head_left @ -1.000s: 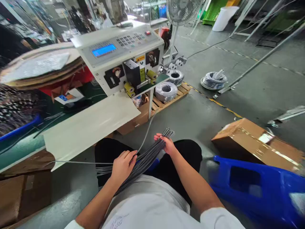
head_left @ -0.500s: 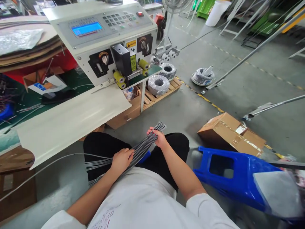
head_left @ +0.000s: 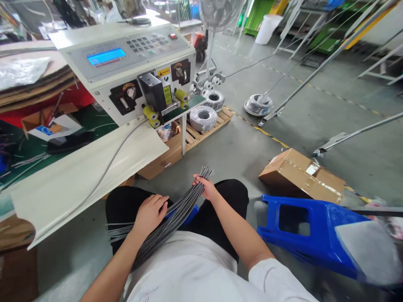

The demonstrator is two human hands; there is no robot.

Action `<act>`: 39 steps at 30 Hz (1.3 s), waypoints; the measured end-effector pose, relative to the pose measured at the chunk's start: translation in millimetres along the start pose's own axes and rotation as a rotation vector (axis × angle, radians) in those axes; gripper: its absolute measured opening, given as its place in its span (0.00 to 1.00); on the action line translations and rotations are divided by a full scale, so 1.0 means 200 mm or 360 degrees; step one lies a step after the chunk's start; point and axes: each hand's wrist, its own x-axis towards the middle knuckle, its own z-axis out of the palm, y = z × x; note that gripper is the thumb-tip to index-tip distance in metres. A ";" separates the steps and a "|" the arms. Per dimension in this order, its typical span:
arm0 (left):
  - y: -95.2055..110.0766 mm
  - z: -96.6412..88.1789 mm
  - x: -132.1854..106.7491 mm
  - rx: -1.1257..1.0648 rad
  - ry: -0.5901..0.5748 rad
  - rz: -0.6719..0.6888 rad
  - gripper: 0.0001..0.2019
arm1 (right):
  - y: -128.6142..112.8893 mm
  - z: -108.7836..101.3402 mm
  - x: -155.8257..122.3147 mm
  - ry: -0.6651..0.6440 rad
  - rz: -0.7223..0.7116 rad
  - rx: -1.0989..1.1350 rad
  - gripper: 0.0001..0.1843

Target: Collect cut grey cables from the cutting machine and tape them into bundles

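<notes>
My right hand (head_left: 205, 187) is closed around a bundle of grey wires (head_left: 181, 214) near its upper end, where the cut ends fan out a little. The bundle slants down across my lap toward my waist. My left hand (head_left: 151, 214) lies over the left thigh beside the bundle, fingers stretched out. Several grey wire ends (head_left: 118, 232) show left of its wrist; what lies under the palm is hidden. A single grey wire (head_left: 111, 161) comes out of the rollers (head_left: 151, 115) of the wire-cutting machine (head_left: 103, 79) and hangs over the cream-coloured chute (head_left: 78, 176).
Coils of grey wire (head_left: 204, 118) sit on a wooden pallet (head_left: 220, 121) beneath the machine. At the right are a cardboard box (head_left: 302, 176) and a blue plastic stool (head_left: 324, 226). A metal pole (head_left: 315, 67) slants across the floor behind them.
The long loose wire at my left hand no longer trails off to the left. My left hand has shifted left and its fingers have straightened. A fresh wire now extends from the rollers over the chute.
</notes>
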 end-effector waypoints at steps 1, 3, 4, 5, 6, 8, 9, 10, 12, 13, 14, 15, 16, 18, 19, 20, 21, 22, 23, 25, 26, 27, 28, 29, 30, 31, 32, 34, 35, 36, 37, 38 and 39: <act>-0.02 -0.06 0.03 0.0017 0.0097 0.0054 0.13 | 0.00 0.00 0.00 0.0011 0.0013 -0.0011 0.15; -0.06 -0.19 0.09 0.0085 0.0309 0.0138 0.13 | 0.01 -0.01 0.01 0.0026 0.0035 -0.0013 0.15; -0.09 -0.26 0.12 0.0138 0.0430 0.0150 0.14 | 0.01 -0.01 0.01 0.0029 0.0046 -0.0006 0.15; -0.11 -0.32 0.15 0.0203 0.0555 0.0139 0.15 | 0.01 -0.01 0.01 0.0029 0.0053 0.0002 0.15; -0.14 -0.38 0.18 0.0276 0.0673 0.0101 0.16 | 0.02 -0.01 0.01 0.0029 0.0053 0.0006 0.15; -0.19 -0.47 0.24 0.0409 0.0849 -0.0019 0.18 | 0.02 -0.02 0.02 0.0025 0.0048 0.0009 0.15; -0.22 -0.50 0.27 0.0458 0.0901 -0.0093 0.19 | 0.02 -0.02 0.02 0.0024 0.0042 0.0010 0.15; -0.24 -0.53 0.29 0.0492 0.0933 -0.0166 0.21 | 0.03 -0.02 0.02 0.0025 0.0034 0.0008 0.15; -0.27 -0.56 0.33 0.0520 0.0983 -0.0296 0.24 | 0.03 -0.03 0.02 0.0029 0.0016 0.0005 0.16; -0.28 -0.56 0.35 0.0521 0.0999 -0.0352 0.26 | 0.03 -0.03 0.02 0.0029 0.0006 0.0001 0.16; -0.29 -0.57 0.36 0.0519 0.0998 -0.0402 0.27 | 0.02 -0.03 0.01 0.0030 -0.0004 -0.0005 0.16; -0.29 -0.57 0.36 0.0516 0.0978 -0.0445 0.28 | 0.02 -0.03 0.01 0.0030 -0.0010 -0.0012 0.16; -0.29 -0.56 0.37 0.0512 0.0954 -0.0485 0.29 | 0.02 -0.02 0.01 0.0029 -0.0014 -0.0019 0.15; -0.29 -0.55 0.37 0.0503 0.0926 -0.0553 0.31 | 0.02 -0.02 0.00 0.0028 -0.0021 -0.0028 0.15; -0.30 -0.55 0.37 0.0507 0.0929 -0.0580 0.31 | 0.02 -0.02 0.00 0.0028 -0.0027 -0.0026 0.15; -0.31 -0.54 0.37 0.0517 0.0931 -0.0604 0.31 | 0.01 -0.02 0.00 0.0027 -0.0031 -0.0022 0.15; -0.32 -0.53 0.37 0.0534 0.0933 -0.0629 0.32 | 0.01 -0.02 0.01 0.0027 -0.0030 -0.0017 0.15; -0.33 -0.53 0.38 0.0556 0.0920 -0.0653 0.32 | 0.01 -0.02 0.01 0.0028 -0.0023 -0.0013 0.16; -0.34 -0.52 0.38 0.0581 0.0893 -0.0676 0.32 | 0.01 -0.02 0.01 0.0027 -0.0011 -0.0011 0.16; -0.35 -0.52 0.39 0.0625 0.0821 -0.0719 0.33 | 0.01 -0.02 0.01 0.0025 0.0008 -0.0019 0.17; -0.35 -0.53 0.39 0.0637 0.0781 -0.0735 0.33 | 0.01 -0.02 0.01 0.0028 0.0011 -0.0027 0.18; -0.34 -0.53 0.39 0.0645 0.0742 -0.0746 0.32 | 0.01 -0.02 0.01 0.0037 0.0011 -0.0038 0.18; -0.33 -0.54 0.39 0.0649 0.0703 -0.0751 0.32 | 0.01 -0.03 0.00 0.0052 0.0012 -0.0050 0.19; -0.33 -0.54 0.39 0.0652 0.0680 -0.0758 0.32 | 0.01 -0.03 0.00 0.0071 0.0017 -0.0063 0.19; -0.32 -0.55 0.39 0.0657 0.0665 -0.0766 0.31 | 0.01 -0.03 0.01 0.0087 0.0025 -0.0074 0.19; -0.32 -0.55 0.39 0.0664 0.0663 -0.0778 0.31 | 0.00 -0.03 0.01 0.0096 0.0036 -0.0081 0.18; -0.32 -0.55 0.39 0.0672 0.0665 -0.0791 0.31 | 0.00 -0.03 0.01 0.0096 0.0050 -0.0084 0.18; -0.31 -0.56 0.38 0.0689 0.0674 -0.0817 0.31 | 0.00 -0.03 0.02 0.0078 0.0075 -0.0086 0.18; -0.31 -0.56 0.37 0.0696 0.0680 -0.0824 0.30 | 0.00 -0.03 0.02 0.0069 0.0081 -0.0084 0.17; -0.31 -0.56 0.36 0.0700 0.0683 -0.0819 0.30 | 0.00 -0.03 0.02 0.0062 0.0086 -0.0082 0.17; -0.30 -0.57 0.35 0.0702 0.0683 -0.0809 0.30 | 0.00 -0.02 0.02 0.0063 0.0087 -0.0082 0.17; -0.30 -0.57 0.34 0.0703 0.0677 -0.0795 0.30 | 0.00 -0.02 0.02 0.0070 0.0084 -0.0084 0.17; -0.29 -0.57 0.32 0.0702 0.0665 -0.0778 0.30 | 0.00 -0.02 0.02 0.0080 0.0080 -0.0087 0.17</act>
